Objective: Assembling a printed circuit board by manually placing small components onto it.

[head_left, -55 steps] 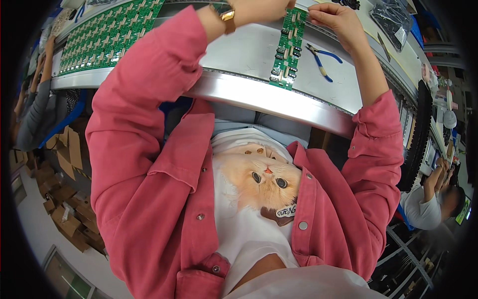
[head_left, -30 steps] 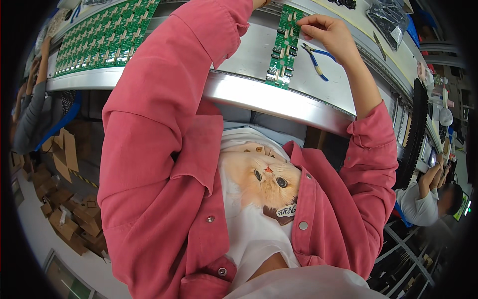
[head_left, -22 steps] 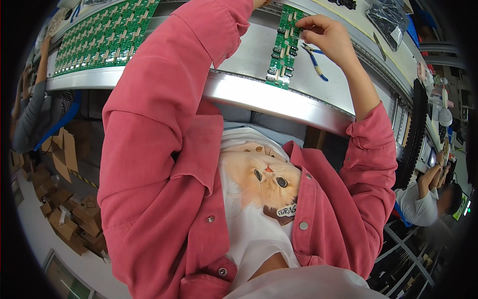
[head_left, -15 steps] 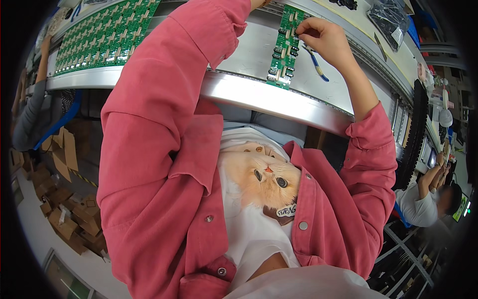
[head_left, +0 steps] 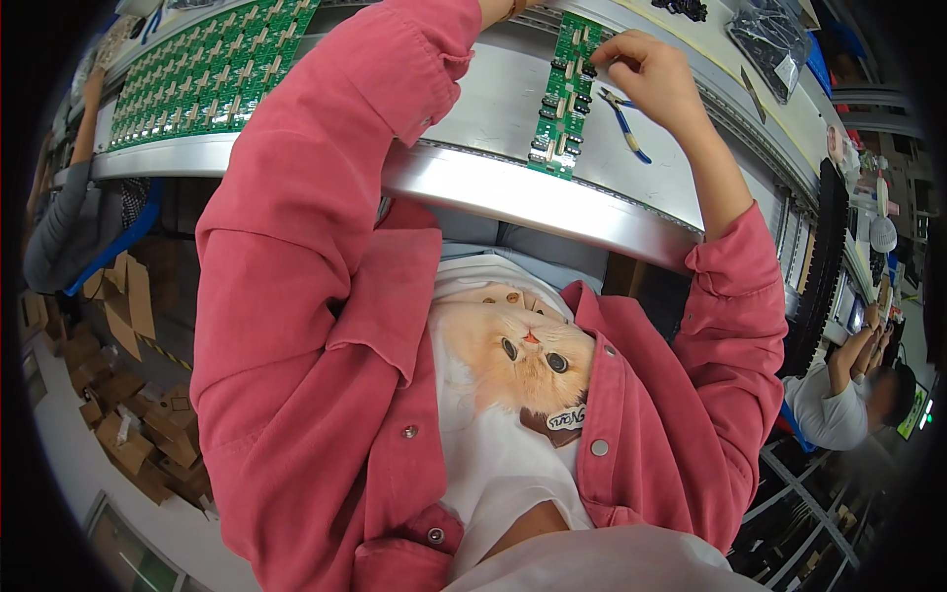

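Observation:
A narrow green circuit board [head_left: 560, 118] with rows of black and pale components lies upright on the metal work surface. My right hand [head_left: 651, 81] is at its upper right edge, thumb and forefinger curled together by a black component. Whatever those fingertips may hold is too small to make out. Just below that hand lie small pliers [head_left: 625, 131] with blue and yellow handles, their jaws apart. My left arm, in a pink sleeve [head_left: 414, 59], reaches up past the top of the picture. Only its wrist shows there; the left hand itself is out of sight.
A large panel of green circuit boards [head_left: 212, 74] lies at the left. Tweezers [head_left: 754, 94], a bagged dark item [head_left: 774, 44] and black small parts [head_left: 681, 8] lie at the upper right. Cardboard boxes [head_left: 128, 434] stand lower left. Other people work at both sides.
My left arm has shifted slightly left and up, taking the wrist further toward the top edge. My right hand has moved slightly right, its fingertips still by the board's edge.

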`<state>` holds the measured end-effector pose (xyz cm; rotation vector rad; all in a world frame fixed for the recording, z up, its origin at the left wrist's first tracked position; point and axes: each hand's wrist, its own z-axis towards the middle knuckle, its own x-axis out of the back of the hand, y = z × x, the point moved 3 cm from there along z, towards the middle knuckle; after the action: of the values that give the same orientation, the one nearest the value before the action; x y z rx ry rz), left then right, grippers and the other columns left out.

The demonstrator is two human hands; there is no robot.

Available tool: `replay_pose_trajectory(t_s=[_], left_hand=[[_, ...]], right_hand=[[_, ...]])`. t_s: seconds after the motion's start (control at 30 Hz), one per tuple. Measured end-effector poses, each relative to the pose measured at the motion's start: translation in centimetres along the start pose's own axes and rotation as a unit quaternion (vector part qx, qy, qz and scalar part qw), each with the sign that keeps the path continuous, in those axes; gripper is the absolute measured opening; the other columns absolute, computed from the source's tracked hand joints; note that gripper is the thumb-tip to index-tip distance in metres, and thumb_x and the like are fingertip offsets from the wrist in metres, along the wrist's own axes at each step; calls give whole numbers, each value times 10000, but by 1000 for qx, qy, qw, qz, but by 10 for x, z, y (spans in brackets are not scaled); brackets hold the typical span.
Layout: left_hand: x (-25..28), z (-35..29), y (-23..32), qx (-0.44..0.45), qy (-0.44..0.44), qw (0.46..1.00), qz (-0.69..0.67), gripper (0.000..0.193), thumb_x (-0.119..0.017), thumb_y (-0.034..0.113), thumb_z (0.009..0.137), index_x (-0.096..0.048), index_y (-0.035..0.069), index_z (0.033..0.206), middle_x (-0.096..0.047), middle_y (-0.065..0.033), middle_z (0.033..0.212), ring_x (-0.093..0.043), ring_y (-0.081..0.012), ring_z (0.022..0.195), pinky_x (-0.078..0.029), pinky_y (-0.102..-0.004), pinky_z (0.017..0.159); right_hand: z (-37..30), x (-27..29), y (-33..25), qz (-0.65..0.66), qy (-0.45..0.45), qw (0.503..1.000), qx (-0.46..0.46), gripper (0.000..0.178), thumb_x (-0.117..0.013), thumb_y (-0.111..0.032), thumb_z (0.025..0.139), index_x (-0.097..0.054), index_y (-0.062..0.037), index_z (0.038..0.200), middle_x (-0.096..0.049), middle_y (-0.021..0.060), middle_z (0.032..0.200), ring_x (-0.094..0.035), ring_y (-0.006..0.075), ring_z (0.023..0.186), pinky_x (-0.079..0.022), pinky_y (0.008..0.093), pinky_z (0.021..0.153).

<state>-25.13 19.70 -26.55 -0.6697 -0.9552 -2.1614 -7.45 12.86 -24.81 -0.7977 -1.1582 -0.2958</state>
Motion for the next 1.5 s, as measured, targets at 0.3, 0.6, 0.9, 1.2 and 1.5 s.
replay_pose_trajectory(t_s=[0.3, 0.6, 0.9, 1.2, 1.5], left_hand=[[49, -33, 50, 43, -56, 991, -118, 160, -540, 44, 735, -669, -19, 805, -673, -154, 752, -614, -310, 652, -496, -374, 651], [43, -44, 56, -18, -149, 984, -101, 118, -523, 57, 780, -611, -4, 831, -651, -147, 776, -601, -322, 680, -489, -377, 668], [50, -61, 76, -23, -211, 973, -95, 74, -524, 74, 784, -561, 18, 816, -618, -153, 778, -582, -349, 706, -476, -398, 689], [56, -75, 101, 60, -209, 976, -22, 98, -666, 79, 755, -644, 49, 846, -636, -56, 824, -576, -215, 637, -487, -320, 641], [42, -85, 99, 10, -174, 983, 63, 82, -610, 34, 760, -676, 46, 806, -663, -78, 809, -637, -255, 701, -515, -335, 684]], right_hand=[[60, 1, 88, -315, 81, 945, 19, 250, -526, -87, 818, -684, -96, 1012, -688, 73, 902, -634, 282, 726, -497, 338, 651], [91, -11, 121, -318, 87, 944, -6, 144, -496, -5, 787, -628, -25, 839, -611, 121, 757, -575, 309, 761, -477, 345, 694], [75, 6, 95, -150, 88, 977, -122, 163, -534, -38, 767, -660, -47, 870, -627, 102, 792, -587, 281, 730, -477, 333, 665], [48, 11, 61, -82, 95, 987, -98, 212, -585, -103, 814, -692, -96, 997, -689, 49, 895, -627, 186, 702, -498, 281, 644], [36, 8, 35, 102, 83, 990, -56, 191, -592, -23, 662, -682, -29, 831, -633, 80, 722, -553, 176, 600, -462, 272, 578]])
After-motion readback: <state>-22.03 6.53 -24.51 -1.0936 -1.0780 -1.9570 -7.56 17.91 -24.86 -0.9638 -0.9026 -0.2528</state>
